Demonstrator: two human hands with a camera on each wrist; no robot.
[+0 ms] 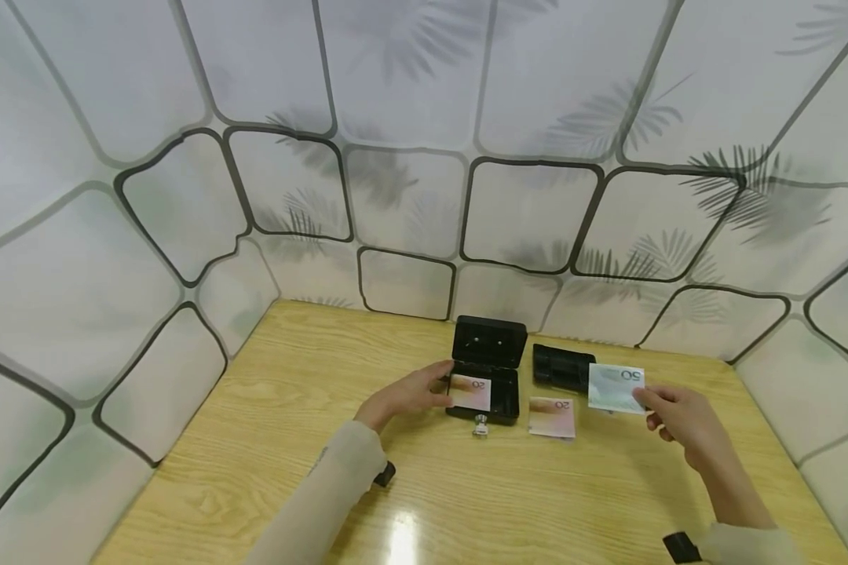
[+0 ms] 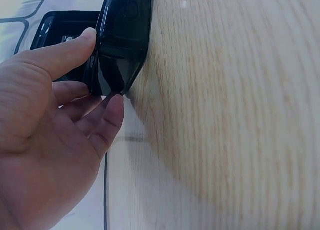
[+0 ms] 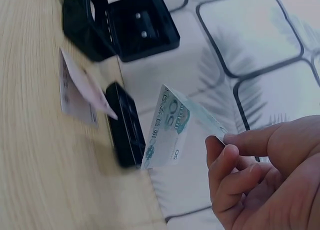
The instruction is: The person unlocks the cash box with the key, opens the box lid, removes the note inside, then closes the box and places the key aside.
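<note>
Black cash box (image 1: 505,392), lid raised, on table (image 1: 290,361); pink 20 banknote (image 1: 469,392) laid inside at left; metal piece, probably keys (image 1: 480,426), at near side. Left hand (image 1: 417,391): half open, rested against box's left side. Creased 50 banknote (image 1: 611,390): pinched by right hand (image 1: 684,420), held up at right. Step judged: note sorting; leftward carry, lowering probably called for. Between: folded 20 banknote (image 1: 551,417), near; black compartment tray (image 1: 558,366), far.
</note>
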